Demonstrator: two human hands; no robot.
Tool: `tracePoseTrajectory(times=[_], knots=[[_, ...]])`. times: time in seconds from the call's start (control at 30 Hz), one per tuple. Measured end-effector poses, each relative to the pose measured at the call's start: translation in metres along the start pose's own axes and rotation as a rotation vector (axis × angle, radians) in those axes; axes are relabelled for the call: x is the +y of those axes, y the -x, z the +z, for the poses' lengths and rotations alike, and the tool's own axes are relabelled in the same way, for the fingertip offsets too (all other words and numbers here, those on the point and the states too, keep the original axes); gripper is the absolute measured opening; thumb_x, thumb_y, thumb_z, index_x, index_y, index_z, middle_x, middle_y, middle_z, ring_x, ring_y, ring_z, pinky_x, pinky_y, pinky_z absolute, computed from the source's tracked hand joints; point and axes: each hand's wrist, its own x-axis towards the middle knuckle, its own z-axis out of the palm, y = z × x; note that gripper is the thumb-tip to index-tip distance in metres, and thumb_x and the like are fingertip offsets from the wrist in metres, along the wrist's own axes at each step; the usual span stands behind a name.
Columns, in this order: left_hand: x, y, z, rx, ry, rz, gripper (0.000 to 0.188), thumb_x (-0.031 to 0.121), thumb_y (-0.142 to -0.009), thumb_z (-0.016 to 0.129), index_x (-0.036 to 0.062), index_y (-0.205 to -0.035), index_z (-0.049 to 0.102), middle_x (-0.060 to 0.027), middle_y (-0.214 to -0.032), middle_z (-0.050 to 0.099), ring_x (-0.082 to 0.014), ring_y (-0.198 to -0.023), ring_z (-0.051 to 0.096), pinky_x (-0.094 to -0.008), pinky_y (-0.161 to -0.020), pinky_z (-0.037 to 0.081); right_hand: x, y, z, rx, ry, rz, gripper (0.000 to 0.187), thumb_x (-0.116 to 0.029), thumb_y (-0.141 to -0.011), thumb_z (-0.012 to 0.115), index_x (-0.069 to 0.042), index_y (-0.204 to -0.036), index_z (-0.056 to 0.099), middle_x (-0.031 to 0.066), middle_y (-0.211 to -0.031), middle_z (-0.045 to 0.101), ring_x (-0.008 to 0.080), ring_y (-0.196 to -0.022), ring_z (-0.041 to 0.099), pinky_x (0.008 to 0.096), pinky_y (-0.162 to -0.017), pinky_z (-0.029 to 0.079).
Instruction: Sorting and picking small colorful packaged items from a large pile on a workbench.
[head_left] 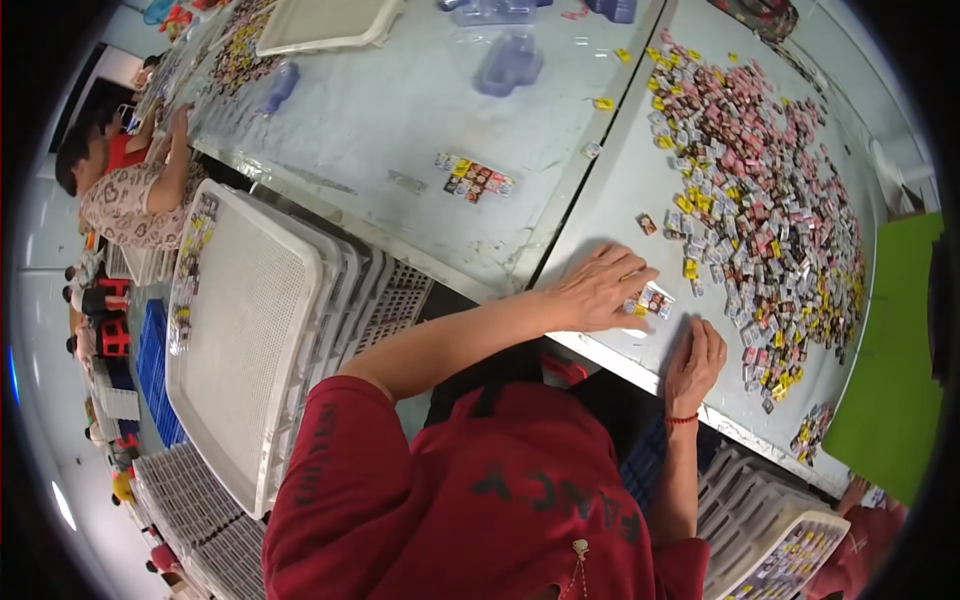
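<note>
Right hand (697,362): fingers half curled at the table (615,225) edge; palm hidden, cannot tell if it holds anything. Left hand (603,288): fingers bent over a small cluster (655,302) of printed pieces lying between the hands; whether it pinches any, cannot tell.

Risks, my judgement: a dragging fingertip could skew the cluster; a careless wrist could sweep pieces off the near edge; strays could drop into the gap (579,190) between tables; a reach into the pile (770,190) could scatter it.

Counts, near to far: hands, two; small cluster, one; loose piece (646,224) beyond the left hand, one; pile, one, pieces uncountable; larger cluster (478,180), one; purple moulds (508,65), at least four.
</note>
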Motion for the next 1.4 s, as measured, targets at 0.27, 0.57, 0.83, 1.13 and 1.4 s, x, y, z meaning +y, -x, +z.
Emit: tracePoseTrajectory(times=[0.27, 0.57, 0.83, 1.13, 1.4], knots=[[-0.021, 0.0, 0.018, 0.163, -0.172, -0.21, 0.029, 0.026, -0.075, 0.07, 0.0044, -0.094, 0.065, -0.005, -0.09, 0.058, -0.0251, -0.093, 0.05, -0.0379, -0.086, 0.041, -0.013, -0.009, 0.006, 0.058, -0.095, 0.009, 0.023, -0.007, -0.092, 0.056, -0.002, -0.114, 0.06, 0.0164, -0.102, 0.065, 0.0302, -0.088, 0.063, 0.0365, -0.078, 0.05], [-0.026, 0.002, -0.016, 0.127, -0.103, -0.316, 0.012, 0.021, -0.077, 0.064, 0.0118, -0.073, 0.07, -0.004, -0.073, 0.061, -0.0234, -0.082, 0.057, -0.0366, -0.08, 0.044, -0.041, -0.058, 0.017, -0.337, -0.616, 0.455, 0.026, -0.014, -0.09, 0.063, 0.001, -0.112, 0.061, 0.0035, -0.073, 0.063, 0.007, -0.057, 0.054, 0.0226, -0.05, 0.043], [-0.076, -0.006, -0.123, -0.405, 0.136, -0.583, 0.023, 0.026, -0.079, 0.066, 0.0055, -0.087, 0.072, -0.0138, -0.083, 0.07, -0.0282, -0.077, 0.067, -0.0365, -0.071, 0.051, -0.104, -0.095, 0.04, -0.61, -1.139, 0.735, 0.018, -0.015, -0.092, 0.061, -0.002, -0.104, 0.06, 0.0004, -0.075, 0.06, 0.0079, -0.056, 0.055, 0.0207, -0.048, 0.044], [-0.172, 0.024, -0.207, -0.329, 0.12, -0.632, 0.027, 0.032, -0.076, 0.071, 0.0085, -0.089, 0.074, -0.0105, -0.082, 0.071, -0.0219, -0.076, 0.067, -0.0326, -0.071, 0.05, -0.195, -0.165, 0.116, -0.687, -1.286, 0.693, 0.012, -0.012, -0.091, 0.063, -0.002, -0.097, 0.061, 0.0038, -0.08, 0.064, 0.0107, -0.057, 0.06, 0.0219, -0.047, 0.047], [-0.183, 0.042, -0.202, -0.091, -0.086, -0.429, 0.028, 0.034, -0.078, 0.069, 0.0078, -0.086, 0.074, -0.0114, -0.079, 0.069, -0.0278, -0.072, 0.065, -0.0372, -0.07, 0.05, -0.201, -0.164, 0.126, -0.663, -1.204, 0.704, 0.025, -0.008, -0.087, 0.065, 0.001, -0.108, 0.055, 0.0058, -0.078, 0.064, 0.0109, -0.055, 0.06, 0.0222, -0.045, 0.047]])
